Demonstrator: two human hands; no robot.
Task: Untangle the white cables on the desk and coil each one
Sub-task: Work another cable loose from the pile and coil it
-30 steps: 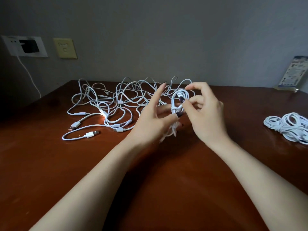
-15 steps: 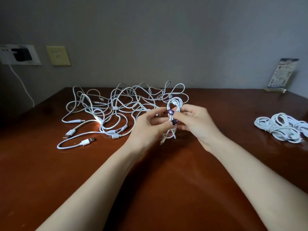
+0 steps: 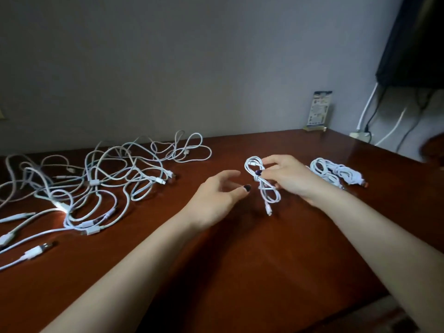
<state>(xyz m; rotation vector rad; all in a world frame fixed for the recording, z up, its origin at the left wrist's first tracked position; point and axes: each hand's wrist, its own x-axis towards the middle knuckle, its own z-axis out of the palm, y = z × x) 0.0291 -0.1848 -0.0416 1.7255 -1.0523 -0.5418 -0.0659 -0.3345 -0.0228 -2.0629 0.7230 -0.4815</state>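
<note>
The right hand [image 3: 288, 177] pinches a coiled cable [image 3: 263, 182] above the bench [image 3: 240, 260]. The left hand [image 3: 216, 195] hovers beside it, fingers relaxed, empty.

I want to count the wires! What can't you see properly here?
Head view:
- Tangled white cables: left edge cuts them off.
- Coiled white cable: right hand covers its middle.
- Pile of coiled white cables: right hand hides part.
- Small printed card: print too small.
</note>
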